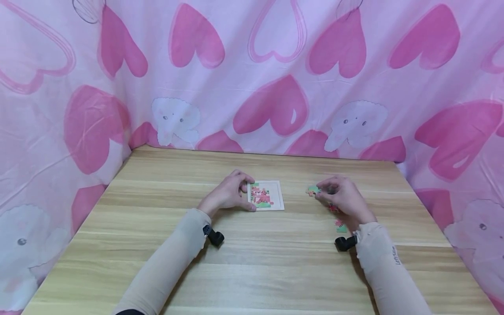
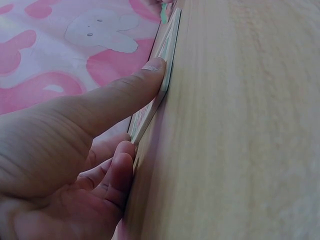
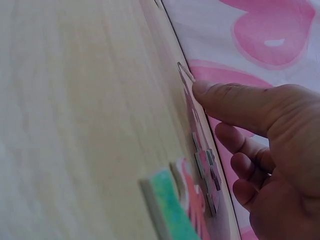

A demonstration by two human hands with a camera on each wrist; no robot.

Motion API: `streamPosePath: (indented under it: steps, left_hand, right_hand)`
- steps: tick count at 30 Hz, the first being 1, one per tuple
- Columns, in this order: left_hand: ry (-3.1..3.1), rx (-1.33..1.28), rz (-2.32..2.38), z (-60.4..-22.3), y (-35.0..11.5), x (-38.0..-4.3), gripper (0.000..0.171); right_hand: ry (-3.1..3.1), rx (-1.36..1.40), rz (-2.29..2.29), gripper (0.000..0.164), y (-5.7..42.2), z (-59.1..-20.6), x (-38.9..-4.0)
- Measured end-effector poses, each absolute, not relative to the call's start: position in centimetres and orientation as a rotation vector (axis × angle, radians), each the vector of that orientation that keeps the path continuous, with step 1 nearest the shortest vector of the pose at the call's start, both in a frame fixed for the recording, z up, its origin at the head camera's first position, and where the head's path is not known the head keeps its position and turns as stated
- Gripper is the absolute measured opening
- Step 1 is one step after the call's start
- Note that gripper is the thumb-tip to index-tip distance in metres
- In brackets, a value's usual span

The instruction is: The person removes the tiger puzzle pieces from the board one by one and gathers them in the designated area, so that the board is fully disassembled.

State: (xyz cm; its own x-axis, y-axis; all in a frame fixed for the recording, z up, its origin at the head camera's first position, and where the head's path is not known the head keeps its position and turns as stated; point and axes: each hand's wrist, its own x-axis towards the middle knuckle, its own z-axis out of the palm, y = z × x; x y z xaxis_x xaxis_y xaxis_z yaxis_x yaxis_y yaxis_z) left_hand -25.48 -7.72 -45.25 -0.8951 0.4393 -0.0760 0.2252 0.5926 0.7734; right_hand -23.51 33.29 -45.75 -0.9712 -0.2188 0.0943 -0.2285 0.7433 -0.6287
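Note:
My left hand (image 1: 225, 192) grips the left side of a square jigsaw tray (image 1: 280, 197), thumb on the near edge and fingers at the far corner. Joined pieces with a pink tiger-like picture (image 1: 260, 196) fill the tray's left part; bare board shows on its right. To the right, my right hand (image 1: 343, 197) pinches a green and orange jigsaw piece (image 1: 312, 190) between thumb and fingers, close over the table. A pink piece (image 1: 333, 208) lies below that hand, partly covered. Nearer the wrist is a pink and green piece (image 1: 341, 226), large in the right wrist view.
A wood-grain table (image 1: 275, 262) carries everything. Pink curtains (image 1: 271, 100) with hearts and white animals hang along its back and both sides. Small black cameras (image 1: 214, 236) are strapped to both wrists over beige sleeves (image 1: 169, 258).

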Motion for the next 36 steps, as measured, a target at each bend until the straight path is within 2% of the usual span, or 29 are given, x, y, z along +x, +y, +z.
streamPosePath:
  steps: [36]
  left_hand:
    - [2.567,0.547,1.184,-44.95,-7.67,-25.25,0.091]
  right_hand:
    - [-2.979,0.365,0.991,0.031,32.83,-45.63,-23.31]
